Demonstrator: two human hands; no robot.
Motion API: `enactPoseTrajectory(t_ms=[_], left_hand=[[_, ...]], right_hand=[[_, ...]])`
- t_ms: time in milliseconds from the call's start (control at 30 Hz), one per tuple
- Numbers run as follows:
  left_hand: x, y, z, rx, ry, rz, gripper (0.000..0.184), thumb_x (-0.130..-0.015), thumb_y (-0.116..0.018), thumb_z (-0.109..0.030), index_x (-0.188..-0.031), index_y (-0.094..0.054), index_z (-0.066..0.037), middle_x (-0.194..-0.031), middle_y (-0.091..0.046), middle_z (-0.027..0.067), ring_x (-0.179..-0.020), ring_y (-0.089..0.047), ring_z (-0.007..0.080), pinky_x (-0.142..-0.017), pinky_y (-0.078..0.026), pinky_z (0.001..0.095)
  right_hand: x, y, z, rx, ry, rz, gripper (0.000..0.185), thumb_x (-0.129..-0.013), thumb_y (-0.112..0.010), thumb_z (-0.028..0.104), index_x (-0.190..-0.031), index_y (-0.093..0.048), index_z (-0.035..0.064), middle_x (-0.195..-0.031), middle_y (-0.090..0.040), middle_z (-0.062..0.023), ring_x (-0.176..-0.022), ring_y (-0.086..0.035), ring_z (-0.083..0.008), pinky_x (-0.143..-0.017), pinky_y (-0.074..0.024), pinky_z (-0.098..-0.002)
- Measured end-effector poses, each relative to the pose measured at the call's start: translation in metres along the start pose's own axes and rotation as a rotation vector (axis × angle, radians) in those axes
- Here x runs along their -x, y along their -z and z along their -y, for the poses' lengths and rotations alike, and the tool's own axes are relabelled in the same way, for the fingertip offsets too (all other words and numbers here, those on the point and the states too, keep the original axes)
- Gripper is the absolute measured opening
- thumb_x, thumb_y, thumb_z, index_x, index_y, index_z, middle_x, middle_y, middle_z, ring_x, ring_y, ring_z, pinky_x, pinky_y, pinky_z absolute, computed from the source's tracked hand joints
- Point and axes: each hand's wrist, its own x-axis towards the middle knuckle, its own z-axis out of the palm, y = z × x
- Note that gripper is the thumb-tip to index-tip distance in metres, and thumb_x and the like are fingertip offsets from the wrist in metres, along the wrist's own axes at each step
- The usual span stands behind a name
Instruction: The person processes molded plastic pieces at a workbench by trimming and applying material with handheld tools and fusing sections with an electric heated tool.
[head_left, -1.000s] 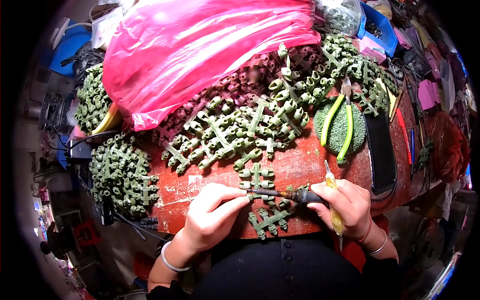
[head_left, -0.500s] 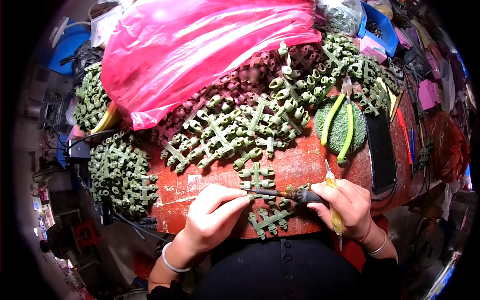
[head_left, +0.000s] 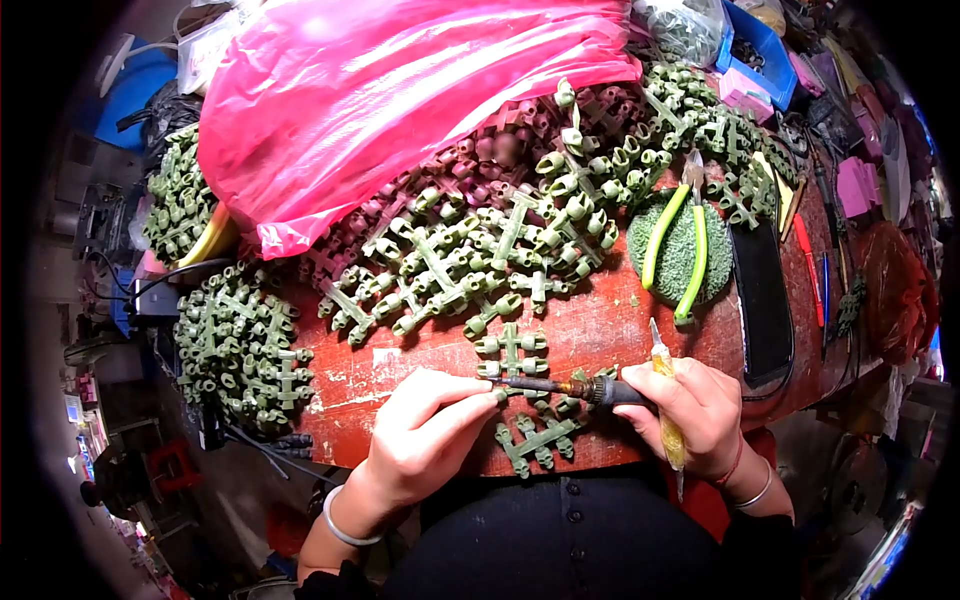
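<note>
My right hand [head_left: 700, 415] is closed around the dark grip of a soldering iron [head_left: 628, 393]. The same hand also holds a pointed tool with a yellowish wrapped handle [head_left: 668, 400], its tip toward the top. The iron's thin shaft reaches left to the fingertips of my left hand [head_left: 425, 425]. Those fingers are pinched at a small green piece [head_left: 500, 396], mostly hidden behind them. One green branched part [head_left: 512, 348] lies just beyond the iron; another branched part [head_left: 537, 443] lies nearer me, at the table's edge.
Piles of green branched parts [head_left: 435, 265] cover the back and left of the red table [head_left: 345, 415]. A pink plastic bag [head_left: 400, 110] lies over some. Right are a round green pad [head_left: 665, 265] with bright green-handled tweezers [head_left: 698, 262], a black phone [head_left: 762, 305] and pens [head_left: 808, 265].
Both hands and the iron hold nearly the same place. The whole view has shifted very slightly; nothing was taken up or let go.
</note>
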Motion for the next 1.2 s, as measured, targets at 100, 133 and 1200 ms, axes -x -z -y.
enactPoseTrajectory(t_ms=[100,133,1200], left_hand=[[0.000,0.000,0.000,0.004,-0.001,0.003,0.024,-0.077,-0.082,0.004,-0.100,-0.075,0.000,-0.094,-0.073,0.0107,-0.081,-0.069,0.0256,-0.071,-0.054,0.0343],[0.001,0.000,0.000,0.004,-0.001,0.003,0.024,-0.077,-0.082,0.004,-0.100,-0.075,0.000,-0.094,-0.073,0.0107,-0.081,-0.069,0.0256,-0.071,-0.054,0.0343],[0.030,-0.003,0.006,0.112,0.349,-0.232,0.030,-0.095,-0.064,0.006,-0.072,-0.047,-0.003,-0.062,-0.039,0.0058,-0.050,-0.036,0.0177,-0.049,-0.024,0.0349]], right_hand=[[0.000,0.000,0.000,-0.002,0.001,-0.005,0.037,-0.077,-0.088,0.017,-0.108,-0.073,0.0033,-0.088,-0.067,-0.0115,-0.068,-0.067,-0.0260,-0.057,-0.0536,-0.0351],[0.001,-0.001,0.000,-0.003,0.001,-0.007,0.037,-0.077,-0.088,0.017,-0.108,-0.073,0.0034,-0.088,-0.068,-0.0115,-0.068,-0.067,-0.0261,-0.058,-0.0537,-0.0351],[0.024,0.056,-0.037,0.518,-0.478,-0.355,0.027,-0.086,-0.081,0.009,-0.112,-0.074,0.0051,-0.083,-0.064,-0.0143,-0.072,-0.066,-0.0346,-0.064,-0.0530,-0.0398]])
